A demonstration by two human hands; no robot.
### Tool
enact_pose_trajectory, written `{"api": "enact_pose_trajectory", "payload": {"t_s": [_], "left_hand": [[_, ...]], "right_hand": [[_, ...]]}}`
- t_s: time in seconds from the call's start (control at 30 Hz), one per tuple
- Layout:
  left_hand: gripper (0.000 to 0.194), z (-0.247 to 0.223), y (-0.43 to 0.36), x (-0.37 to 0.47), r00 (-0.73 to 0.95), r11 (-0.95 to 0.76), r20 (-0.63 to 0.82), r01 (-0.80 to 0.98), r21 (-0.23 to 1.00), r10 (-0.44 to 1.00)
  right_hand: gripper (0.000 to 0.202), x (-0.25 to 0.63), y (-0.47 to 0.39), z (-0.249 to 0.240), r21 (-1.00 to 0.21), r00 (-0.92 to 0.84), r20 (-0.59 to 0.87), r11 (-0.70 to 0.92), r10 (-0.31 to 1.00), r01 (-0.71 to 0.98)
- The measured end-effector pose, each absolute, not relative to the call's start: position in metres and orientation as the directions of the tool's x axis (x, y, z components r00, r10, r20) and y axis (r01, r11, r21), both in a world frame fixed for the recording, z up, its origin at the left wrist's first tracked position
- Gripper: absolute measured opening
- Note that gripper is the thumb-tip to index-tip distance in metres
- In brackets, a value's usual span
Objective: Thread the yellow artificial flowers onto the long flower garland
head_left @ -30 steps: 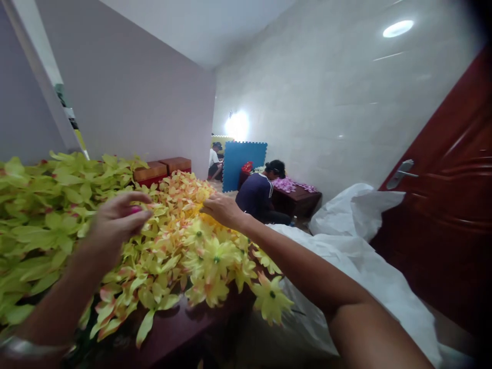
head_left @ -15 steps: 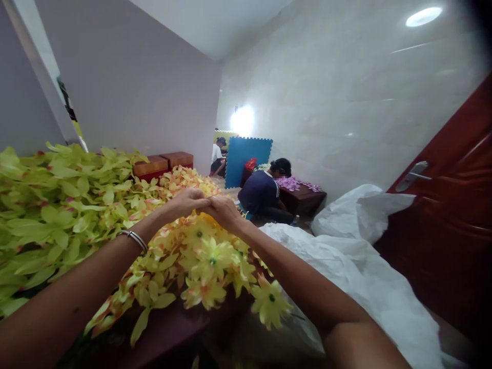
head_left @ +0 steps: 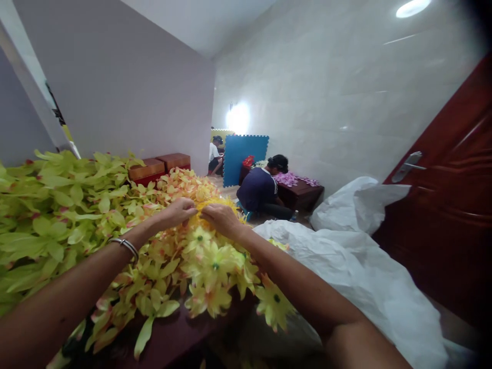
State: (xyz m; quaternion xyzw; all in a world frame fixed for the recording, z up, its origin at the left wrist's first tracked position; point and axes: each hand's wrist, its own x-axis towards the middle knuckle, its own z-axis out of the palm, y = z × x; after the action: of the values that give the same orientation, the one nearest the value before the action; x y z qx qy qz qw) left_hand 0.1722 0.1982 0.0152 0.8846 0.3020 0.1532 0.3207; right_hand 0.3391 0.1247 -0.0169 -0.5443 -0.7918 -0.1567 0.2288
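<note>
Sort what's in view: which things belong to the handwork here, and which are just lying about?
Seemingly in the work:
left hand
right hand
yellow strands near the hands
green-centred yellow flowers
pink-tinged petals

Probably lying about:
white sheeting
blue panel
two brown-topped boxes

Flowers (head_left: 215, 264) lie on the table (head_left: 169, 328), left of sheeting (head_left: 365, 277).

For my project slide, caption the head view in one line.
Left hand and right hand close together at piled yellow flowers, a person bent forward farther back.
</note>
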Motion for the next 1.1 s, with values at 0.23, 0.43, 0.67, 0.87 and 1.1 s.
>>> {"api": "enact_pose_trajectory", "payload": {"t_s": [0.23,0.43,0.67,0.87,1.1], "left_hand": [[0.023,0.018,0.188,0.160,0.749,-0.571,0.029,0.478,0.667,0.662],[0.028,0.018,0.179,0.150,0.692,-0.496,0.026,0.490,0.717,0.722],[0.030,0.022,0.158,0.148,0.633,-0.388,0.009,0.462,0.797,0.774],[0.020,0.059,0.144,0.123,0.631,-0.359,0.030,0.402,0.842,0.775],[0.014,0.067,0.153,0.118,0.560,-0.297,0.097,0.278,0.914,0.823]], "right_hand": [[0.019,0.324,0.136,-0.028,-0.039,-0.298,0.526,0.373,0.797,0.927],[0.019,0.314,0.137,-0.025,-0.044,-0.333,0.496,0.406,0.802,0.913],[0.018,0.314,0.142,-0.040,-0.066,-0.355,0.424,0.419,0.833,0.906],[0.030,0.333,0.155,-0.064,-0.189,-0.260,0.385,0.352,0.885,0.917],[0.027,0.325,0.152,-0.050,-0.328,-0.243,0.427,0.399,0.871,0.856]]}}
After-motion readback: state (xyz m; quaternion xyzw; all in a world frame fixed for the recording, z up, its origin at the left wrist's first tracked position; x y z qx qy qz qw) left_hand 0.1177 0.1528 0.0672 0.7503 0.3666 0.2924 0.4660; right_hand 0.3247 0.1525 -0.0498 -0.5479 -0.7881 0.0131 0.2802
